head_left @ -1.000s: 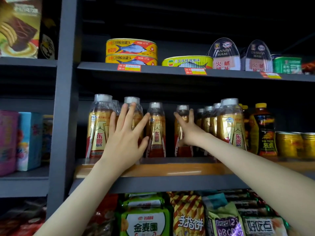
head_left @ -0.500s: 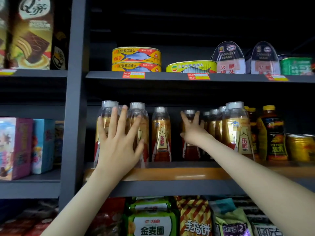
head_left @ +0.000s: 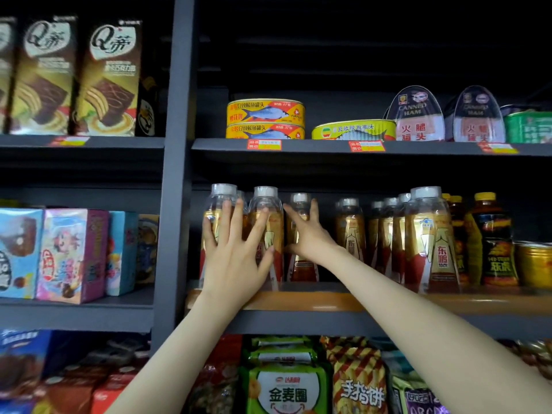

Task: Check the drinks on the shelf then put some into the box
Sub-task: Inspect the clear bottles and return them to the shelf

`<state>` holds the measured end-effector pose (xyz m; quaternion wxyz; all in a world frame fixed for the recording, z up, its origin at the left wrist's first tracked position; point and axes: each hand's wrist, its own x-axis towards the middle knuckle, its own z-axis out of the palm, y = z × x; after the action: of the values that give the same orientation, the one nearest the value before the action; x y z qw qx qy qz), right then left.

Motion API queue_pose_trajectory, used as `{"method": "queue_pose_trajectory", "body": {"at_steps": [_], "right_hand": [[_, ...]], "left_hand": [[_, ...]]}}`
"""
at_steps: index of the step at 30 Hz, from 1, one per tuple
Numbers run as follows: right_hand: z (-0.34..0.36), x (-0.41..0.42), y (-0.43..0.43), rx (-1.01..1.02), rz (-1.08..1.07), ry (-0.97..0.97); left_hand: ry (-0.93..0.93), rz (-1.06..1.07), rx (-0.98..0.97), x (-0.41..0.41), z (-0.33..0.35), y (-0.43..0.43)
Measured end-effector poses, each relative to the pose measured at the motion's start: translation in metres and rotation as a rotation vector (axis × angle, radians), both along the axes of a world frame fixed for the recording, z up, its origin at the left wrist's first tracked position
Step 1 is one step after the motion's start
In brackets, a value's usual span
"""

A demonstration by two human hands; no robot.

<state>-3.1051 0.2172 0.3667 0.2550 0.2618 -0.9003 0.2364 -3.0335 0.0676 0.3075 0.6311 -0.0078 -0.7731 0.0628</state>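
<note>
1. Your left hand (head_left: 236, 258) lies flat against the fronts of the first bottle (head_left: 219, 194) and the second bottle (head_left: 265, 198), at the left end of the drinks row.
2. Its fingers (head_left: 239, 216) are straight and spread, released, pressing on the gold labels and not wrapped round either bottle.
3. Your right hand (head_left: 309, 237) reaches in just beside the left one and touches the third bottle (head_left: 303, 268), which stands a little further back.
4. Its fingers (head_left: 313, 209) are also splayed and released, with the tips up near the bottle's neck; they hold nothing.
5. The drink bottles (head_left: 430, 243) stand upright on the middle shelf (head_left: 298, 301), behind its orange front lip, with white caps and gold-and-red labels.
6. To their right on the same shelf stand dark bottles with yellow caps (head_left: 490, 234), then gold cans (head_left: 534, 264).
7. The shelf above carries yellow fish tins (head_left: 265, 118) and canned ham packs (head_left: 418, 115).
8. Below the drinks lie snack bags (head_left: 286, 383), and the bay to the left holds colourful cartons (head_left: 71, 255).
</note>
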Motion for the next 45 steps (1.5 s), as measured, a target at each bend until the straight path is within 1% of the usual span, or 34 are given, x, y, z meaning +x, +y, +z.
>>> {"method": "queue_pose_trajectory", "body": {"at_steps": [3, 6, 9, 13, 16, 18, 19, 22, 25, 28, 31, 34, 37, 39, 41, 45], "right_hand": [[-0.005, 0.008, 0.005, -0.095, 0.029, 0.027], [-0.011, 0.013, 0.014, -0.103, 0.073, 0.141], [-0.014, 0.024, 0.029, -0.052, 0.065, 0.315], [-0.012, 0.050, 0.052, 0.085, 0.038, 0.517], [-0.014, 0.073, 0.067, 0.136, 0.032, 0.722], [-0.018, 0.088, 0.077, 0.108, 0.063, 0.851], [-0.021, 0.099, 0.082, 0.085, 0.083, 0.896], [-0.037, 0.139, 0.100, 0.000, 0.157, 0.916], [-0.073, 0.186, 0.122, -0.111, 0.323, 0.796], [-0.133, 0.232, 0.146, -0.171, 0.504, 0.566], [-0.204, 0.267, 0.163, -0.220, 0.558, 0.259], [-0.279, 0.291, 0.182, -0.179, 0.524, -0.040], [-0.343, 0.314, 0.196, -0.060, 0.537, -0.189], [-0.371, 0.331, 0.202, -0.072, 0.545, -0.342], [-0.390, 0.341, 0.207, -0.110, 0.530, -0.484], [-0.418, 0.350, 0.216, -0.219, 0.504, -0.674]], "left_hand": [[-0.010, -0.003, -0.006, 0.002, -0.001, -0.002], [-0.024, -0.019, 0.003, 0.002, -0.001, -0.004], [-0.040, -0.038, 0.015, 0.002, -0.001, -0.005], [-0.029, -0.073, 0.035, 0.003, -0.002, 0.001], [-0.020, -0.116, 0.054, 0.012, -0.004, 0.010], [-0.037, -0.201, 0.066, 0.029, -0.005, 0.023], [-0.060, -0.281, 0.073, 0.040, -0.008, 0.031], [-0.153, -0.592, 0.078, 0.081, -0.022, 0.058], [-0.320, -0.793, 0.110, 0.128, -0.055, 0.091], [-0.526, -0.992, 0.300, 0.172, -0.110, 0.128], [-0.679, -0.926, 0.480, 0.210, -0.184, 0.153], [-0.898, -0.780, 0.700, 0.251, -0.261, 0.172], [-1.089, -0.723, 0.874, 0.292, -0.322, 0.186], [-1.191, -0.748, 0.995, 0.313, -0.350, 0.190], [-1.259, -0.828, 1.123, 0.327, -0.370, 0.188], [-1.359, -0.936, 1.350, 0.346, -0.388, 0.188]]}}
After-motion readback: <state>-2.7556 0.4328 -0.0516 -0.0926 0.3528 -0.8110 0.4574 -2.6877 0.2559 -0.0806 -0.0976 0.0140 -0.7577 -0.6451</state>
